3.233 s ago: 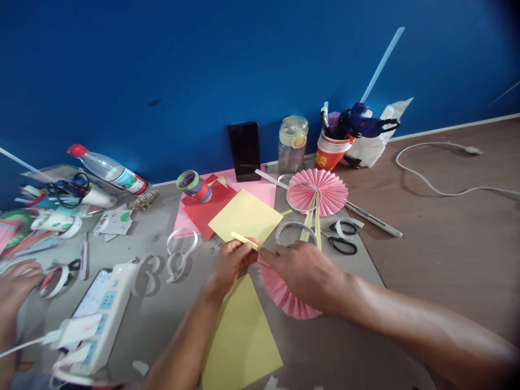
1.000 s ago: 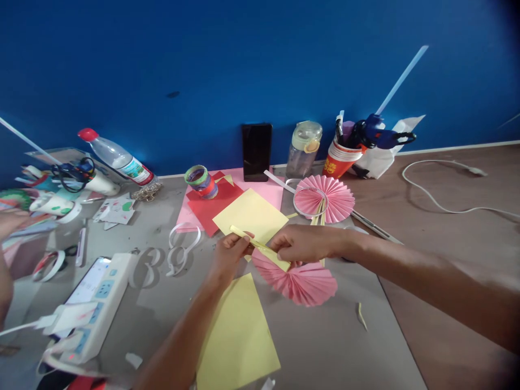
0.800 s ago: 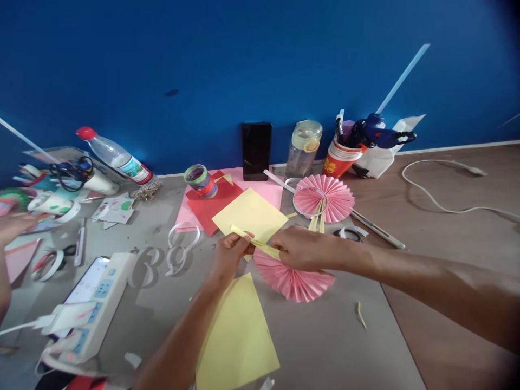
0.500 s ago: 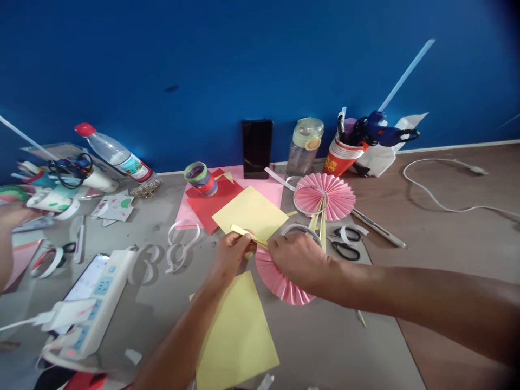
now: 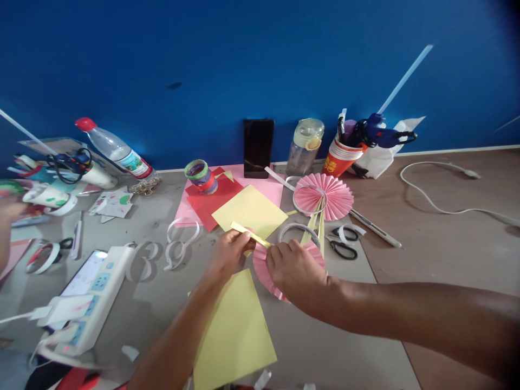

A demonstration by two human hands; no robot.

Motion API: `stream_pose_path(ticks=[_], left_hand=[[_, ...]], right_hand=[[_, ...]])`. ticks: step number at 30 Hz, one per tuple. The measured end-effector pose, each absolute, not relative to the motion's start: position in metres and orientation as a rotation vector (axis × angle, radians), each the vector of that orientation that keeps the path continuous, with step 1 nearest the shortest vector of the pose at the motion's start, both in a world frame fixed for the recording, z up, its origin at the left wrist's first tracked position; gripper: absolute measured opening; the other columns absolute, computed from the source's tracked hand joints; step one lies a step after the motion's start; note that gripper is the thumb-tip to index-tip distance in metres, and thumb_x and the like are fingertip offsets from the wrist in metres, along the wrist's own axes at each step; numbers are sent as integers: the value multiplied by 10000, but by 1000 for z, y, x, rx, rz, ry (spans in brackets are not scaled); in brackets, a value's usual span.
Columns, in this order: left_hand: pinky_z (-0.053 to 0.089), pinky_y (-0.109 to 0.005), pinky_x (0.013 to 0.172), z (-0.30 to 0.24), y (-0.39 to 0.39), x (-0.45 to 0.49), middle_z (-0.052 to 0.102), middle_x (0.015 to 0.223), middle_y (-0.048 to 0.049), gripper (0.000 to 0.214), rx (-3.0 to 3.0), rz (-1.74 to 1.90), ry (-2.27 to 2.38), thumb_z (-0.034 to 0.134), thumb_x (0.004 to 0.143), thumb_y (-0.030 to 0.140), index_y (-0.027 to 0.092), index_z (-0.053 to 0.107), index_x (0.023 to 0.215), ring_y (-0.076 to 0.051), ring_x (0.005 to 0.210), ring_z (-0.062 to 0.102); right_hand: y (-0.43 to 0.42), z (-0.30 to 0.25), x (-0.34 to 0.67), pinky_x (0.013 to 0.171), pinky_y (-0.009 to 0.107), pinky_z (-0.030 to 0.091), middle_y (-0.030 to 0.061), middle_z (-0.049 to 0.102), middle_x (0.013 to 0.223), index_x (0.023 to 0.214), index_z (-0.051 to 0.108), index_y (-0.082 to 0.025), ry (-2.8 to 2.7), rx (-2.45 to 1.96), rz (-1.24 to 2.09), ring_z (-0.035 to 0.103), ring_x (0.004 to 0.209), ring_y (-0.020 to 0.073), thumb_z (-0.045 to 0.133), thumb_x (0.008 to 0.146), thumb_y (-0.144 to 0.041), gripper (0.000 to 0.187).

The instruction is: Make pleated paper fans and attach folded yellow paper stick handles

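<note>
My left hand (image 5: 228,253) pinches one end of a narrow yellow paper strip (image 5: 244,231). My right hand (image 5: 295,269) is closed on a pleated pink paper fan (image 5: 260,266), covering most of it, its fingertips at the strip's other end. A yellow sheet (image 5: 235,331) lies under my left forearm. A second yellow sheet (image 5: 249,212) lies just beyond the hands on red and pink paper.
A finished pink fan (image 5: 325,196) with yellow sticks, tape rings (image 5: 296,232) and scissors (image 5: 343,246) lie to the right. A phone (image 5: 258,147), jar (image 5: 304,145), and red cup (image 5: 341,154) of tools line the blue wall. A power strip (image 5: 91,292) sits left, where another person's hand (image 5: 8,214) shows.
My right hand has shifted from above the pink fan to over it, folding the fan from a spread half-circle into a tighter shape. My left hand stays pinched on the strip.
</note>
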State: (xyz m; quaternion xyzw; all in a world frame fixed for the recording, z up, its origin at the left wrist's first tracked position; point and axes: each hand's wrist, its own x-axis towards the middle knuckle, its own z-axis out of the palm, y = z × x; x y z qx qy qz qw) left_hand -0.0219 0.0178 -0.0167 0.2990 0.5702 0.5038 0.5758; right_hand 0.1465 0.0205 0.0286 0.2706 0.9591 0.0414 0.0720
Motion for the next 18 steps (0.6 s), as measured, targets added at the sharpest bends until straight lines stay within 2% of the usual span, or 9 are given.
stream_pose_path(ticks=[10, 15, 18], left_hand=[[537, -333, 731, -22, 16, -25, 724, 752, -63, 162, 740, 1111, 1373, 653, 764, 328, 195, 710, 837, -225, 699, 698], [541, -325, 737, -21, 18, -24, 715, 723, -54, 128, 711, 1167, 1358, 633, 758, 299, 193, 701, 781, -216, 709, 694], [545, -319, 710, -20, 19, -23, 708, 705, -54, 120, 689, 1194, 1351, 620, 753, 277, 183, 695, 750, -210, 699, 686]], right_hand=[[16, 24, 139, 590, 334, 332, 152, 630, 809, 983, 621, -74, 2752, 735, 122, 556, 732, 245, 643, 720, -144, 273], [19, 38, 146, 583, 321, 331, 143, 626, 799, 904, 624, -90, 2770, 843, 65, 570, 716, 229, 562, 778, -102, 141], [21, 44, 154, 583, 323, 329, 136, 621, 785, 857, 608, -102, 2806, 884, 41, 574, 707, 226, 534, 762, -55, 129]])
